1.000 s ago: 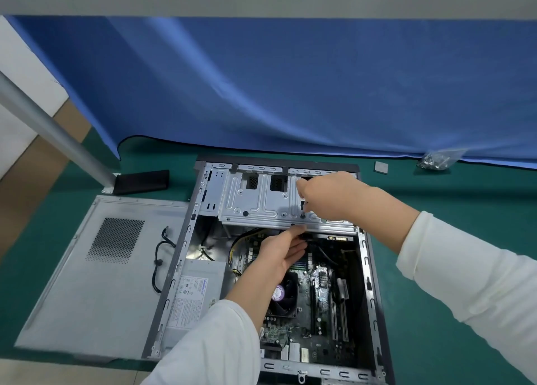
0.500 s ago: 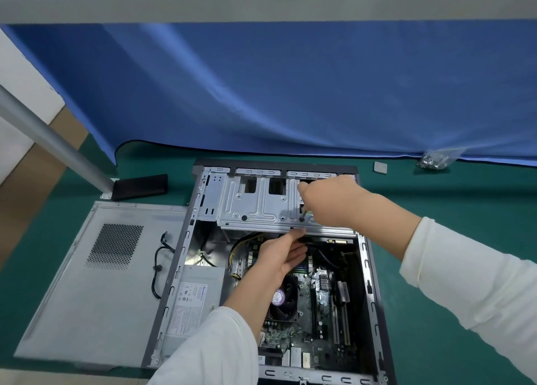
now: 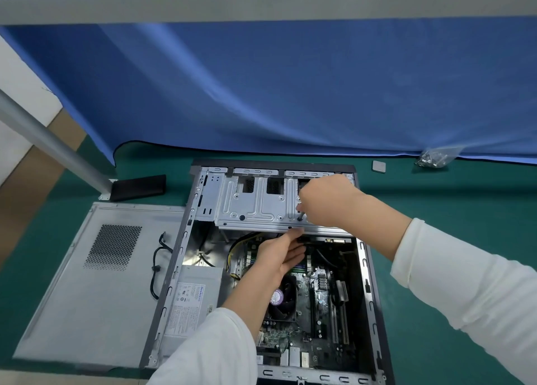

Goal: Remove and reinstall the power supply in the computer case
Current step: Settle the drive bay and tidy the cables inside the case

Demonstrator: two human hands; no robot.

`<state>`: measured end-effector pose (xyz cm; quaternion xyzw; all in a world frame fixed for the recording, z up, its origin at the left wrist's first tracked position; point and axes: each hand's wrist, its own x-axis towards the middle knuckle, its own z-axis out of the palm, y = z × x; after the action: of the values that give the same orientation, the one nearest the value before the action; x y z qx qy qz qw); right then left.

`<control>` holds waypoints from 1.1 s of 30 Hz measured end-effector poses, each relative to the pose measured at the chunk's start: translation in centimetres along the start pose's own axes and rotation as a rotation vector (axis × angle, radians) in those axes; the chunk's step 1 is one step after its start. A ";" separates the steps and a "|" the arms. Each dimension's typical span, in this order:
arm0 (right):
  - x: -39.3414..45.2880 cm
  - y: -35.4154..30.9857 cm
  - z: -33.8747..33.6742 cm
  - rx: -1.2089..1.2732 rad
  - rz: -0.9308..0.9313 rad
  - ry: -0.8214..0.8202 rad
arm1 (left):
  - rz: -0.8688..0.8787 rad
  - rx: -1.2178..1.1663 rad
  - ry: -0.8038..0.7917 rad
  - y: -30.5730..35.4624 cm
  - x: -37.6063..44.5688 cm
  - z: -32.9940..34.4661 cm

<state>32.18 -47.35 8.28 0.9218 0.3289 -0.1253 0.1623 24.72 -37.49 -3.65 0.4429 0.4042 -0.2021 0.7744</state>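
An open computer case (image 3: 374, 297) lies on a green mat. The power supply (image 3: 193, 303) sits inside, along the case's left wall. The left hand (image 3: 280, 255) reaches under the drive cage (image 3: 258, 204), fingers straight (touching its lower edge). The right hand (image 3: 325, 200) curls on the cage, grasp unclear.

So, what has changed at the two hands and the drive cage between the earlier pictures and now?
Almost nothing. The right hand stays on top of the drive cage, fingers curled over a small dark part; the left hand stays under the cage's front edge, fingers straight. The power supply sits in the computer case, the side panel beside it.
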 end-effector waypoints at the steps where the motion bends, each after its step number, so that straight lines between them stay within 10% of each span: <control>1: 0.0 -0.1 0.0 0.001 0.003 -0.010 | 0.003 0.002 0.005 0.0 0.0 0.0; 33: -0.1 0.2 0.1 -0.003 -0.018 0.046 | 0.028 0.006 0.014 -0.1 0.0 -0.1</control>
<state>32.27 -47.57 8.26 0.9212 0.3409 -0.1053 0.1549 24.65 -37.46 -3.70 0.4521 0.4029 -0.1895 0.7729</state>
